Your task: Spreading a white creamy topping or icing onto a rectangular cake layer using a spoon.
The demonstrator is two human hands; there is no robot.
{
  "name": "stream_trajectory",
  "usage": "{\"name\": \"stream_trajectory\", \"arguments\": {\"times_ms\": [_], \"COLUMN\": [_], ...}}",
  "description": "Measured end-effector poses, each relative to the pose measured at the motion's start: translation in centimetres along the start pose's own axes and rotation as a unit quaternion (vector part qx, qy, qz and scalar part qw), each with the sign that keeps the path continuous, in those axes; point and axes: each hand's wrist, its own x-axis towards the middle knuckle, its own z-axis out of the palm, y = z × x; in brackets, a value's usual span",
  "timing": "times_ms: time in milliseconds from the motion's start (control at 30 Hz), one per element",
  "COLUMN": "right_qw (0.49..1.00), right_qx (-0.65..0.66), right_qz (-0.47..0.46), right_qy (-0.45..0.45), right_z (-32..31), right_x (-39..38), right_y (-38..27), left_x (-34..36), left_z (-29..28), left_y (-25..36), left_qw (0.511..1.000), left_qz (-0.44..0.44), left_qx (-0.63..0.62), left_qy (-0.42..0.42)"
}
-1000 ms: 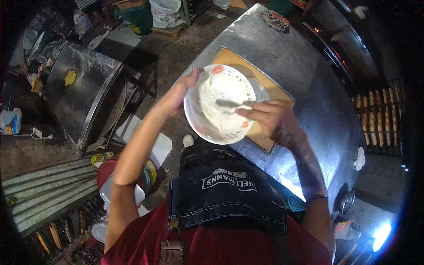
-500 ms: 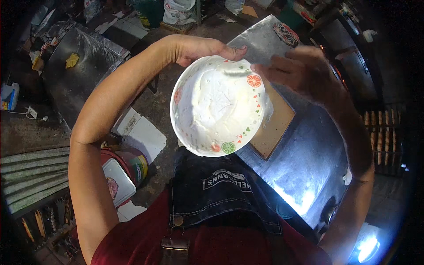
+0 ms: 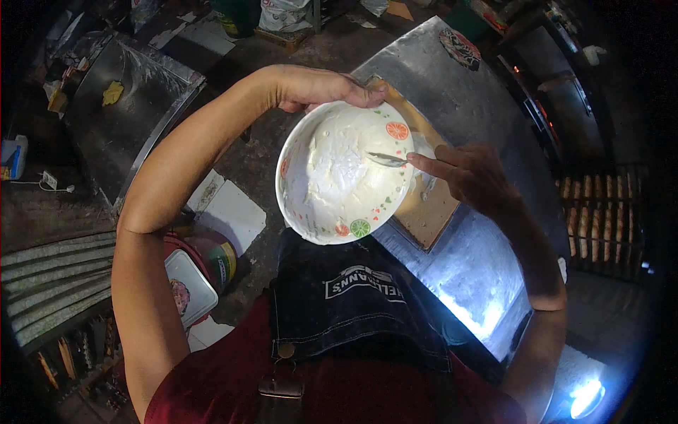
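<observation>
A white bowl (image 3: 295, 219) with citrus-slice and heart prints is tilted toward me. Smooth white cream (image 3: 335, 166) coats its inside. My left hand (image 3: 339, 90) grips the far rim, its thumb along the edge and the other fingers mostly hidden behind. In my right hand (image 3: 470, 173) is a small metal spoon (image 3: 387, 160), the index finger laid along it. The spoon's tip meets the cream on the right side of the bowl. Behind the bowl, partly covered by it, a brown rectangular board or slab (image 3: 432, 219) lies on the metal table.
The metal table (image 3: 494, 233) stretches along my right, with a round patterned item (image 3: 459, 49) at its far end. Another metal table (image 3: 127, 134) bears a yellow cloth (image 3: 113, 92). A lidded container (image 3: 191, 286) stands at lower left. Racks of baked rolls (image 3: 600, 215) stand far right.
My right hand has moved down and closer to me, bringing the spoon into the cream. The bowl has shifted slightly, with my left hand still on its rim.
</observation>
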Motion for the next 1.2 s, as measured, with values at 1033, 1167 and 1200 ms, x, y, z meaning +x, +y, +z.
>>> {"name": "stream_trajectory", "arguments": {"times_ms": [1033, 1167, 1200], "right_qw": [0.262, 0.328, 0.398], "right_qx": [0.864, 0.768, 0.728], "right_qz": [0.402, 0.512, 0.503], "right_qy": [0.154, 0.203, 0.241], "right_z": [11.1, 11.3, 13.1], "right_x": [1.7, -0.4, -2.4], "right_y": [-11.1, -10.9, -11.0], "left_x": [1.3, -0.8, -2.0], "left_z": [6.4, 5.2, 4.4], "left_y": [-8.5, -12.9, -15.0], "left_qw": [0.898, 0.845, 0.830], "left_qz": [0.200, 0.199, 0.189], "left_qx": [0.010, -0.105, -0.133], "left_qy": [0.392, 0.485, 0.508]}}
